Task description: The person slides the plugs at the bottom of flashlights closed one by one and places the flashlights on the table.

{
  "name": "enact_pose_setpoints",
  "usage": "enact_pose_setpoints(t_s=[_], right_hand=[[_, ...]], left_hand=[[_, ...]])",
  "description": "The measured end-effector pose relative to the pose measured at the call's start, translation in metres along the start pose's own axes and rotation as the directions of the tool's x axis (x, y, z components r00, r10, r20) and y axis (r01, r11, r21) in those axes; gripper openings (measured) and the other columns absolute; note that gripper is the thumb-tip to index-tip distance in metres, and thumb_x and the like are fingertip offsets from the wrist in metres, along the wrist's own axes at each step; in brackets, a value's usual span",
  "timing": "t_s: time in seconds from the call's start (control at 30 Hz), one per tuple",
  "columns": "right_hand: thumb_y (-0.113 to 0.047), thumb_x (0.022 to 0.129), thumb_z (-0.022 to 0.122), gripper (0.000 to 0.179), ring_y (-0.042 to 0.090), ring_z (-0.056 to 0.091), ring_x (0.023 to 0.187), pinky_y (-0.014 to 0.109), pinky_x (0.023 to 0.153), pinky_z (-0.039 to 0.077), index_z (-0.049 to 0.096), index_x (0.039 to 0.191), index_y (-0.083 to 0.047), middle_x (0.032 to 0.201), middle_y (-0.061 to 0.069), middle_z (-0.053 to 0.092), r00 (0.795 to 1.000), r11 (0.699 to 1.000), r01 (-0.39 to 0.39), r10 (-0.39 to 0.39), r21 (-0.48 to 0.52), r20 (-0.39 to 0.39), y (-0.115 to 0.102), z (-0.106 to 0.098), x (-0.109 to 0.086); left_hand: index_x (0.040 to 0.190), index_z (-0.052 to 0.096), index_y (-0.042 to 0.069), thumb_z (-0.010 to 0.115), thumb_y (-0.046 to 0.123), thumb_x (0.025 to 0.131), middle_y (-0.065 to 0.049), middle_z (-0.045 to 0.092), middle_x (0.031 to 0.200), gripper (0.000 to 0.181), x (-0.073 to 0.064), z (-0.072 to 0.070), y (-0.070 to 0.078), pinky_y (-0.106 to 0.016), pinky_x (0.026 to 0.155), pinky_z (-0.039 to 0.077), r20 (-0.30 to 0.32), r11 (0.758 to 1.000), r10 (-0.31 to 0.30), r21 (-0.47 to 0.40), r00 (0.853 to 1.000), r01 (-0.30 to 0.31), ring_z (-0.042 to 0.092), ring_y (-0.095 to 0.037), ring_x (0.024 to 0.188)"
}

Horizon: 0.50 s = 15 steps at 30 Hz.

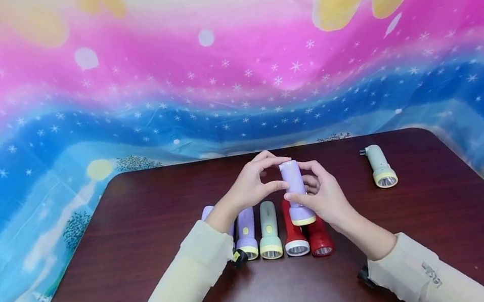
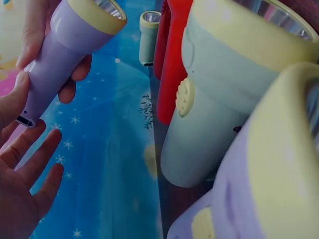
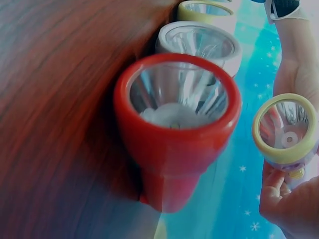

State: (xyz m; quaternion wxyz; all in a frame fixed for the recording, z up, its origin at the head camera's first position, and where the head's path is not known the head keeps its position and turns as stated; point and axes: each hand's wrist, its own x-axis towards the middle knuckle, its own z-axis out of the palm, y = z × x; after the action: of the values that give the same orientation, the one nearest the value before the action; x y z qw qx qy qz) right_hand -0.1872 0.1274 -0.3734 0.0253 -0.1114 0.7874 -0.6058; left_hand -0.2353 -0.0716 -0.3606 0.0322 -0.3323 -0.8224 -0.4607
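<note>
A purple flashlight point(image 1: 294, 187) with a pale yellow rim is held above the table, lens end down. My right hand point(image 1: 328, 196) grips its body, thumb on the near side. At the tail end, the left hand point(image 1: 251, 183) has its index finger on the end and its thumb against the side; the left wrist view shows the other fingers spread, off the held flashlight point(image 2: 60, 55). Below lies a row: a purple flashlight point(image 1: 246, 229), a green flashlight point(image 1: 269, 229), a white-rimmed red flashlight point(image 1: 296, 238) and an all-red flashlight point(image 1: 320, 237). Another purple flashlight point(image 1: 206, 211) is mostly hidden by the left arm.
A pale green flashlight point(image 1: 379, 163) with plug prongs sticking out lies apart at the back right of the dark wooden table point(image 1: 148, 209). Behind the table hangs a colourful printed cloth point(image 1: 233, 86). Black wrist devices show below both sleeves.
</note>
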Motion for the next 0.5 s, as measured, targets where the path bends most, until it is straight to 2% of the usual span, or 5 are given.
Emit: enact_pose_setpoints(t_s=[0.13,0.33,0.5], right_hand=[[-0.009,0.087,0.076,0.067,0.030,0.068,0.102,0.034,0.084,0.057,0.042,0.144,-0.007,0.126,0.025,0.065,0.999,1.000,0.018,-0.018,-0.010,0.031,0.002,-0.005,0.000],[-0.009,0.089,0.073,0.068,0.035,0.067,0.111,0.037,0.090,0.057,0.039,0.148,-0.007,0.129,0.024,0.063,0.996,0.999,0.037,-0.035,-0.025,0.076,0.004,-0.011,-0.002],[-0.007,0.091,0.070,0.069,0.037,0.064,0.116,0.041,0.096,0.056,0.036,0.151,-0.007,0.133,0.025,0.060,0.990,0.999,0.036,-0.033,-0.018,0.136,0.006,-0.015,-0.004]], left_hand=[[0.132,0.065,0.015,0.079,0.018,0.086,-0.002,0.061,0.113,0.048,0.001,0.004,-0.002,-0.030,0.078,0.042,-0.010,1.000,-0.017,-0.004,1.000,0.017,0.051,-0.013,0.097],[0.135,0.062,0.017,0.077,0.020,0.088,-0.002,0.060,0.117,0.050,-0.003,0.008,-0.005,-0.038,0.087,0.049,-0.010,0.999,-0.025,-0.027,1.000,0.025,0.054,-0.014,0.106],[0.138,0.060,0.019,0.075,0.023,0.089,0.000,0.059,0.119,0.051,-0.009,0.008,-0.007,-0.042,0.086,0.050,-0.005,1.000,-0.026,-0.017,1.000,0.026,0.053,-0.013,0.111]])
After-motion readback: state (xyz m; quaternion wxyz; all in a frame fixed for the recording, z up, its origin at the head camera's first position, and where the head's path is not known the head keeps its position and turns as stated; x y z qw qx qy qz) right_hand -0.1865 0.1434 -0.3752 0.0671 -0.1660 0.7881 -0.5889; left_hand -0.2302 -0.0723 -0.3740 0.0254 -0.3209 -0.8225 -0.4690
